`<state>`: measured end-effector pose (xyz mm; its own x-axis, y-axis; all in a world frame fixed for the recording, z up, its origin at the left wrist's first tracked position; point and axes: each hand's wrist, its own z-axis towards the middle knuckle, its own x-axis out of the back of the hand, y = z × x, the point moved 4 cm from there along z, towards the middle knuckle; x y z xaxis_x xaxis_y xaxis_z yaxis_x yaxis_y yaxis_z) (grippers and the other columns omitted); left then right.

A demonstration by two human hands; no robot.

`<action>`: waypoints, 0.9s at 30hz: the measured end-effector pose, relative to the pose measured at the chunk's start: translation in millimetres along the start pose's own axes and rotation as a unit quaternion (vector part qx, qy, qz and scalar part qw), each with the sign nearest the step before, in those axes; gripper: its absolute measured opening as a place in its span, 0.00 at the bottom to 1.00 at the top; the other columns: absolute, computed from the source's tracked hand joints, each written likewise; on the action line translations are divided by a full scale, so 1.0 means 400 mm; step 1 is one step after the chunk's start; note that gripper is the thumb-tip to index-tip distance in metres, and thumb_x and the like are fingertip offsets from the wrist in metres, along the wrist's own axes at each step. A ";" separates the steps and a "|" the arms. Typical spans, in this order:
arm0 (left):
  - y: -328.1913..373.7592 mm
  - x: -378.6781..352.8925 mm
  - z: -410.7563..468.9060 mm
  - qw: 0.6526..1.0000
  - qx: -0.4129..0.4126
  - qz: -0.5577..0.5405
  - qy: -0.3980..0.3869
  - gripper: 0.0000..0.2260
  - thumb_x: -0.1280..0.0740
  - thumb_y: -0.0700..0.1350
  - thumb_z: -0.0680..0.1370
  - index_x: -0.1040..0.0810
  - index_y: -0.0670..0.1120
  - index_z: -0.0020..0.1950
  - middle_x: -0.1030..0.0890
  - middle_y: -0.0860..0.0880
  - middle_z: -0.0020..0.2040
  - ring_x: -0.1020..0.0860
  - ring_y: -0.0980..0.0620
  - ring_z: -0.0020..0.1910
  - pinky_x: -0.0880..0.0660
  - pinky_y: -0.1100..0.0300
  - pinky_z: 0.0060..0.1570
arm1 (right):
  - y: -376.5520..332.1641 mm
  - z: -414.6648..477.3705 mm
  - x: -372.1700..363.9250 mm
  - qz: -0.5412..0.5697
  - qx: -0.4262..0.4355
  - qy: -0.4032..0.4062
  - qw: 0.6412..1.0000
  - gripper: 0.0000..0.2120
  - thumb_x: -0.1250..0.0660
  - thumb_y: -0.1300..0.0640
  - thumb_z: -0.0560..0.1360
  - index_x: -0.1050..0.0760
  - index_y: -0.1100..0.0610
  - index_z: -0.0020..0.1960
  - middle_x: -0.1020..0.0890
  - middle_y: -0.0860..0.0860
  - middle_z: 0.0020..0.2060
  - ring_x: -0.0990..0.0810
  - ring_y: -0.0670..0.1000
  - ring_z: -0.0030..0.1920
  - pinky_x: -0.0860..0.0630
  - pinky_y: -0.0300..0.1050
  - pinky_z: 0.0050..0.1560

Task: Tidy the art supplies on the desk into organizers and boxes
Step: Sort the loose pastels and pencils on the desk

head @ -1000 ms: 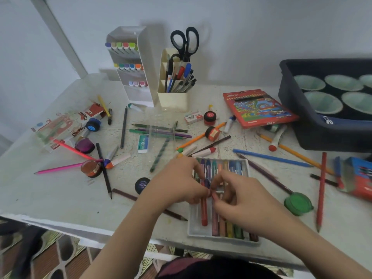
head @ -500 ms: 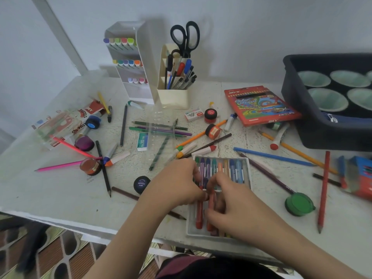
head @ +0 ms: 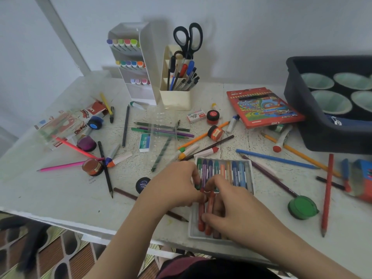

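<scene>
**Red pastels settling into the tray's lower-left slots**

On the cluttered desk (head: pixel 60 198), the oil-pastel tray (head: pixel 250 164) lies at lower centre of the frame with its upper row full. Over the last second the right hand (head: pixel 235 210) has slid from the tray's middle down onto the lower row. Its thumb and curled fingers now close round an orange-red pastel (head: pixel 209 210), which lies just beside a red pastel (head: pixel 200 215). The left hand (head: pixel 173 188) has stayed at the tray's left edge, fingertips curled onto the pastel ends; whether it grips one I cannot tell. The tray looks nearly filled, but the loose coloured pencils (head: pixel 277 159) and paint pots (head: pixel 213 117) suggest most of the tidying remains.
</scene>
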<state>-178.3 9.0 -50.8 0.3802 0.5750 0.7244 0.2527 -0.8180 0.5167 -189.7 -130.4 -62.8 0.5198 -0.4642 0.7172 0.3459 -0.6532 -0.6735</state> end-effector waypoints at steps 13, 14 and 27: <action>-0.015 0.005 0.005 0.997 -0.018 -0.054 -0.048 0.10 0.29 0.39 0.71 0.27 0.49 0.45 0.18 0.49 0.30 0.21 0.57 0.27 0.22 0.62 0.32 | 0.021 0.014 0.013 0.030 -0.027 -0.010 0.999 0.15 0.30 0.50 0.72 0.36 0.42 0.50 0.22 0.49 0.31 0.23 0.43 0.31 0.24 0.43 0.35; -0.014 0.005 0.005 0.997 -0.017 -0.062 -0.051 0.10 0.29 0.39 0.71 0.27 0.48 0.45 0.18 0.49 0.31 0.21 0.57 0.27 0.22 0.62 0.32 | 0.023 0.016 0.015 0.032 -0.031 -0.011 0.999 0.16 0.30 0.50 0.71 0.36 0.42 0.49 0.21 0.49 0.31 0.23 0.43 0.31 0.24 0.44 0.36; -0.010 -0.008 0.020 0.998 -0.013 -0.037 -0.049 0.15 0.27 0.37 0.68 0.29 0.49 0.45 0.19 0.49 0.33 0.22 0.57 0.25 0.23 0.63 0.30 | 0.029 0.023 0.010 0.031 -0.047 -0.015 0.998 0.19 0.26 0.50 0.67 0.36 0.41 0.46 0.22 0.47 0.30 0.23 0.41 0.31 0.27 0.38 0.31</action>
<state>-173.7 10.3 -58.8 0.4473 0.6293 0.6355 0.2610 -0.7715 0.5803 -176.3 -134.2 -69.1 0.5609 -0.4886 0.6684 0.2377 -0.6783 -0.6953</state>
